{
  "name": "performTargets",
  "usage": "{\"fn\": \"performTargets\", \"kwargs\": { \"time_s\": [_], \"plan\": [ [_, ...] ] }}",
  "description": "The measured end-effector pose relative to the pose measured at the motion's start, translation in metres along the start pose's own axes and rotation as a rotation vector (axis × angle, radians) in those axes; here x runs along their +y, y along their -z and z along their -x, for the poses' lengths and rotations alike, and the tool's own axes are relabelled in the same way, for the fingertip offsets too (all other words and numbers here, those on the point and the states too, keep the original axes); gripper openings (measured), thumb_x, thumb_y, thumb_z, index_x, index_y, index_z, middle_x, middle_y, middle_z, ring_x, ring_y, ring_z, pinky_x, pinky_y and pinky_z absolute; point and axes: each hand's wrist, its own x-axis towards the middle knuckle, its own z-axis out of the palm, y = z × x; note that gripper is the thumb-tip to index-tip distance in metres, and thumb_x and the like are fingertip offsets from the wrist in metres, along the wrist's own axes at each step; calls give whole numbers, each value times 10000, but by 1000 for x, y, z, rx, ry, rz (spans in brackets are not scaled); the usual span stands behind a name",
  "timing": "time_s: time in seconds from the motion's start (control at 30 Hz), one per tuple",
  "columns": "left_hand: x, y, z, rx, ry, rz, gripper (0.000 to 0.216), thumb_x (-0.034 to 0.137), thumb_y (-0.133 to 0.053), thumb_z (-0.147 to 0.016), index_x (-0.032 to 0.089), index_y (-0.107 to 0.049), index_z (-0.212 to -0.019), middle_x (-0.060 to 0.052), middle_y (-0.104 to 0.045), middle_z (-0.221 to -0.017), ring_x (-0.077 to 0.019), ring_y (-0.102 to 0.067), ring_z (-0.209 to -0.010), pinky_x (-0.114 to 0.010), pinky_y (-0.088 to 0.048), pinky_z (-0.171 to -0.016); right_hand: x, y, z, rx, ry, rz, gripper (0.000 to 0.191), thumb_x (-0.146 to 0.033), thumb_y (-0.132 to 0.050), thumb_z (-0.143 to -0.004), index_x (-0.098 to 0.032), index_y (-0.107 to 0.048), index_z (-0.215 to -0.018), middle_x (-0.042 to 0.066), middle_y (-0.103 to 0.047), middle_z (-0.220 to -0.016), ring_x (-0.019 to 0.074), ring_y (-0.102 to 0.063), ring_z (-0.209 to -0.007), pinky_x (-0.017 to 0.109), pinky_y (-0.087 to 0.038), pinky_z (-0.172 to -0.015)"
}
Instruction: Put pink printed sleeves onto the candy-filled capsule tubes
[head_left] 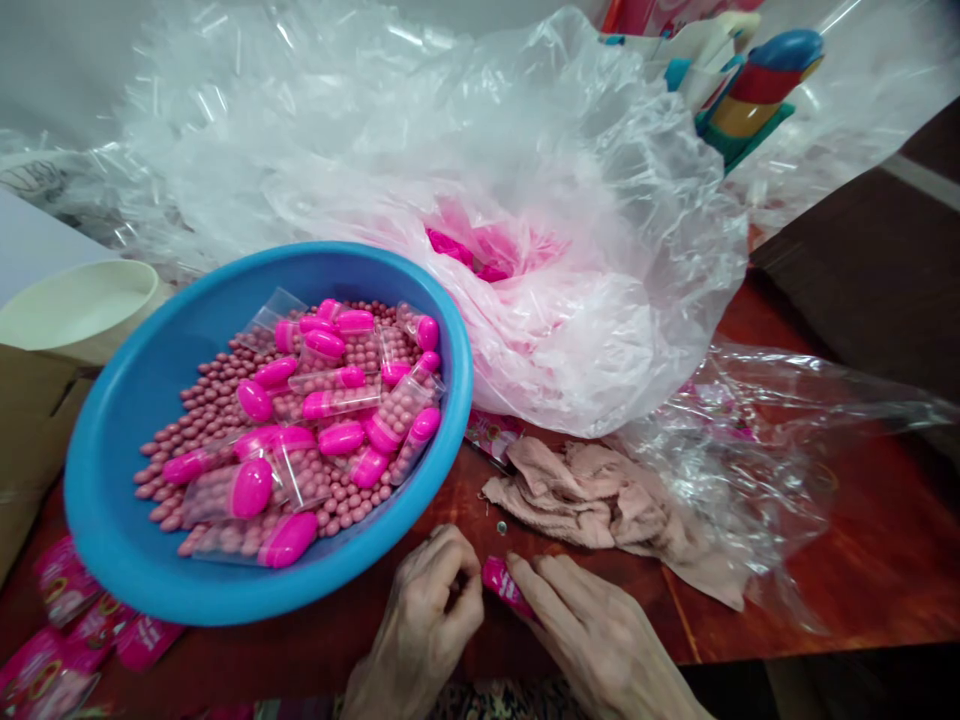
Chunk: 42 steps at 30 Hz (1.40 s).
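Fingertips of both hands are met on a pink packet at six o'clock on the table. It is pinched by the curled left hand. The right hand is laid over it, fingers pressed together, its grip hidden. A blue basin is seen at ten o'clock and a beige cloth at one o'clock.

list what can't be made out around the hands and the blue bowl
Head view: pink packet mostly hidden under the right hand.
Left hand curled, its fingers hide any contents.
Pink pieces blurred behind the clear bag.
Flat packets cut off by the lower-left edge.
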Motion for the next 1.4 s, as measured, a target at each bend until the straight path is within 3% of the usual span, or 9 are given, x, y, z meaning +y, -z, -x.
{"fn": "performTargets", "kwargs": {
  "time_s": [0.3,0.47,0.57,0.83,0.93,1.17,1.4],
  "plan": [
    [1,6,7,92,-18,99,133,16,-580,-810,126,-654,-796,-47,-678,-717,-136,-648,-658,-209,-521,-643,0,-3,3,-4,-29,9,298,-120,-351,-955,-96,-587,-1137,67,-635,-743,146,-601,-629,232,-519,-596],
    [3,2,12,100,20,65,171,8,-563,-819,143,-666,-805,-33,-682,-711,-134,-643,-644,-226,-515,-647,-3,-11,13,26,-64,62,356,-108,-308,-956,-124,-580,-1186,108,-653,-890,207,-594,-803,326,-496,-735],
    [3,1,16,69,89,40,164,41,-554,-838,153,-668,-803,-29,-682,-710,-145,-646,-646,-233,-516,-618,-5,-15,12,31,-72,77,373,-107,-275,-965,-117,-574,-1188,115,-640,-921,227,-566,-842,351,-471,-779],
    [4,0,19,12,319,11,203,103,-523,-845,193,-703,-818,-29,-709,-748,-184,-657,-693,-276,-503,-652,-10,-15,-1,-6,-77,98,391,-89,-259,-962,-83,-613,-1128,106,-615,-812,196,-532,-704,332,-450,-683],
    [8,-3,14,38,425,32,183,127,-538,-812,180,-669,-696,-23,-650,-670,-177,-617,-626,-264,-452,-572,-9,-10,-7,-4,-49,119,412,-99,-236,-974,-72,-633,-1079,108,-623,-779,197,-548,-683,329,-447,-673],
    [9,0,-1,-22,667,233,144,195,-528,-707,172,-549,-566,43,-471,-537,-97,-414,-437,-219,-305,-421,-3,0,-16,2,1,157,444,-82,-215,-978,-84,-657,-1021,104,-665,-777,196,-602,-719,323,-462,-716],
    [2,-1,-5,-143,773,390,94,202,-517,-677,173,-525,-588,63,-437,-520,-89,-403,-446,-209,-339,-428,3,-5,-7,15,19,138,451,-103,-222,-982,-114,-672,-1024,108,-677,-823,194,-603,-759,329,-498,-731]
  ]
}}
